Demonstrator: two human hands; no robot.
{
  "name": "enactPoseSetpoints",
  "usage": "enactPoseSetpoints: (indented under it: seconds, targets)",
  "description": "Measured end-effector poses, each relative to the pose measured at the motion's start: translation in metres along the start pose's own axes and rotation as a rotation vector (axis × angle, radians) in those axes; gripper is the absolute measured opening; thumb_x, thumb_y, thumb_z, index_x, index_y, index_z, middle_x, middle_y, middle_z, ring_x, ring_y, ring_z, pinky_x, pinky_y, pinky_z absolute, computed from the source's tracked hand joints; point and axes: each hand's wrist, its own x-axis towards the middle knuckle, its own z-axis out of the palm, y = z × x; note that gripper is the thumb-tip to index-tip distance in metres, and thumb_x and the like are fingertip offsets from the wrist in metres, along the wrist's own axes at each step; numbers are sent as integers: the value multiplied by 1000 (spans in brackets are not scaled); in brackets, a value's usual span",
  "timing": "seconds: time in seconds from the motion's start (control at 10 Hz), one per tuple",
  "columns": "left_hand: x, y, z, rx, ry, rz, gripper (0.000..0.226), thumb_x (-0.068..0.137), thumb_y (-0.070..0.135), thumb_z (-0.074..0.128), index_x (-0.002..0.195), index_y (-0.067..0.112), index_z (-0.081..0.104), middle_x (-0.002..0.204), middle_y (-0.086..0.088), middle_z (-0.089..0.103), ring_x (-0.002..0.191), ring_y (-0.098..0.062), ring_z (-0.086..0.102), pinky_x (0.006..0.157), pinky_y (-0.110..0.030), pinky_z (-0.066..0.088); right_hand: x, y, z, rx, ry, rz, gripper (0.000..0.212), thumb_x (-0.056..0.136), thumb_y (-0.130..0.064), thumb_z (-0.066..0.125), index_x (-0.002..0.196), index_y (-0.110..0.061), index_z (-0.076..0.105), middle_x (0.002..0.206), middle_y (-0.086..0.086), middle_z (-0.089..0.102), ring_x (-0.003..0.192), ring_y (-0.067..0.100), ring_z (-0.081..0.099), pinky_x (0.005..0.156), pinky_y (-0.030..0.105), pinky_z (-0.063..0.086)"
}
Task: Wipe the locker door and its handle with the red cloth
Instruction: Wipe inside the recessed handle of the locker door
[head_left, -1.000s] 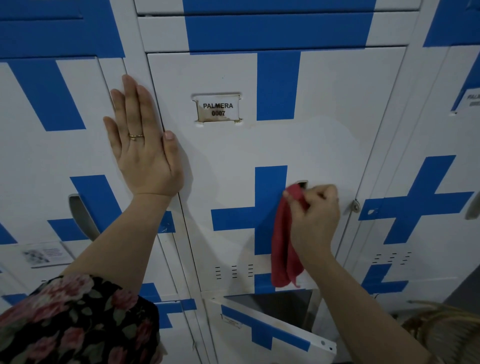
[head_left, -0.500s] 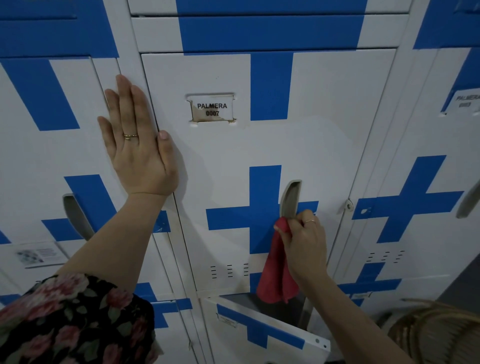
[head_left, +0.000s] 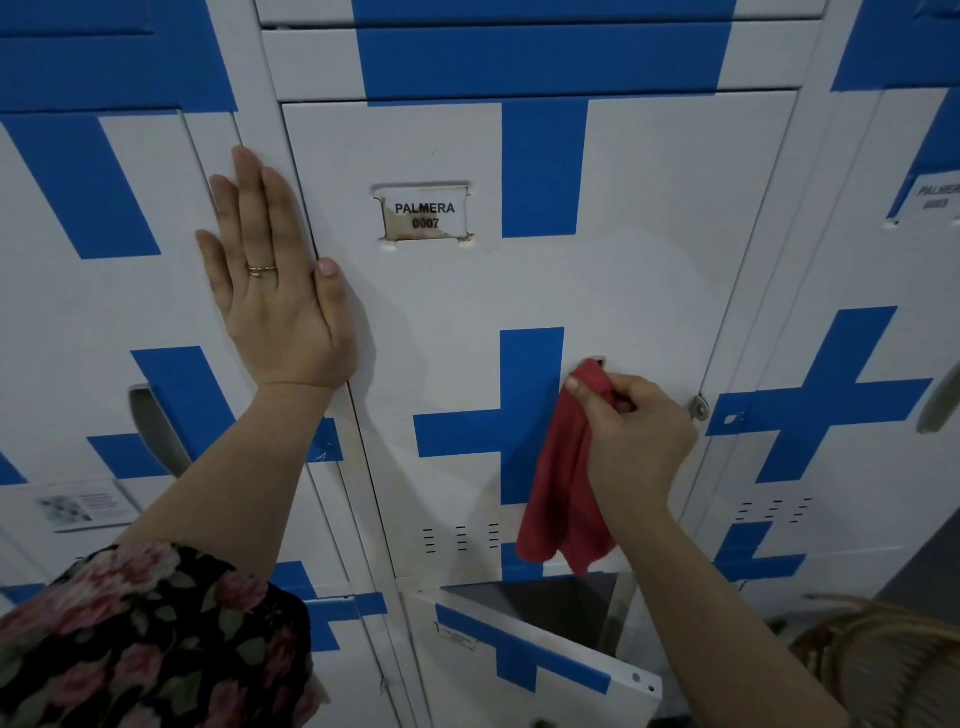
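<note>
The white locker door (head_left: 649, 260) with blue crosses carries a label reading PALMERA 0007 (head_left: 425, 214). My right hand (head_left: 634, 441) grips the red cloth (head_left: 563, 488) and presses its top end against the upper part of the door's handle (head_left: 597, 360), which is almost wholly covered. The rest of the cloth hangs down over the door. My left hand (head_left: 275, 280) lies flat, fingers together, on the frame at the door's left edge, holding nothing.
The locker door below (head_left: 519, 660) stands ajar, tilting outward under my right arm. Neighbouring lockers on both sides have grey handles (head_left: 156, 431) (head_left: 937, 400). A small latch (head_left: 698, 408) sits at the door's right edge. A wicker object (head_left: 883, 665) is at the bottom right.
My right hand slid the cloth down the handle half a second ago and has come back up to the handle's top. My left hand has stayed flat on the frame.
</note>
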Motion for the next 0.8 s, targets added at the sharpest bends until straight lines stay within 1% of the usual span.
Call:
enactPoseSetpoints:
  seconds: [0.1, 0.2, 0.3, 0.4, 0.5, 0.6, 0.7, 0.8]
  targets:
    - [0, -1, 0, 6, -4, -2, 59, 93, 29, 18, 143, -2, 19, 149, -25, 21, 139, -34, 11, 114, -31, -6, -5, -4, 13, 18, 95, 9, 15, 79, -29, 67, 84, -15, 67, 73, -4, 60, 65, 5, 49, 57, 4, 36]
    - [-1, -1, 0, 4, -5, 2, 59, 93, 29, 18, 143, -2, 19, 150, -25, 21, 139, -34, 11, 114, -31, -6, -14, -4, 23, 10, 106, 19, 14, 83, -31, 60, 77, -18, 61, 75, -1, 59, 68, 12, 51, 64, 21, 43]
    - [0, 0, 0, 1, -8, -5, 59, 93, 30, 17, 143, -2, 19, 150, -24, 21, 139, -33, 10, 114, -31, -6, -24, -3, 31, -10, 88, 23, 28, 89, -34, 49, 87, -10, 63, 86, 4, 63, 76, 14, 55, 73, 29, 49]
    - [0, -1, -1, 0, -8, -1, 59, 93, 29, 17, 143, -2, 18, 150, -25, 21, 139, -34, 10, 114, -30, -8, -32, 1, 33, -66, 72, -19, 40, 92, -31, 42, 120, -6, 56, 112, 9, 62, 100, 19, 56, 93, 28, 44]
    - [0, -1, 0, 3, -12, 1, 59, 93, 29, 17, 143, -2, 18, 150, -24, 21, 139, -34, 11, 114, -29, -8, -27, 3, 31, -95, 65, -58, 35, 92, -24, 45, 120, -5, 55, 110, 10, 62, 95, 13, 52, 86, 21, 38]
    - [0, -1, 0, 5, -8, -1, 59, 93, 30, 17, 143, -1, 18, 150, -24, 21, 139, -34, 11, 114, -29, -8, -18, 4, 28, -117, 41, -66, 27, 92, -21, 49, 109, -3, 62, 94, 9, 64, 83, 15, 53, 75, 22, 40]
    - [0, -1, 0, 6, -7, -1, 59, 94, 30, 17, 143, -1, 19, 150, -24, 21, 139, -34, 11, 114, -29, -8, -19, 13, 22, -198, -35, -65, 28, 90, -23, 51, 109, -5, 61, 93, 7, 63, 81, 13, 50, 75, 22, 40]
    - [0, -1, 0, 10, -12, 0, 59, 94, 30, 17, 144, -1, 18, 150, -24, 21, 139, -34, 11, 114, -30, -8, -27, 32, 15, -366, -177, -55, 28, 91, -24, 49, 110, -8, 60, 96, 7, 63, 77, 11, 49, 73, 18, 39]
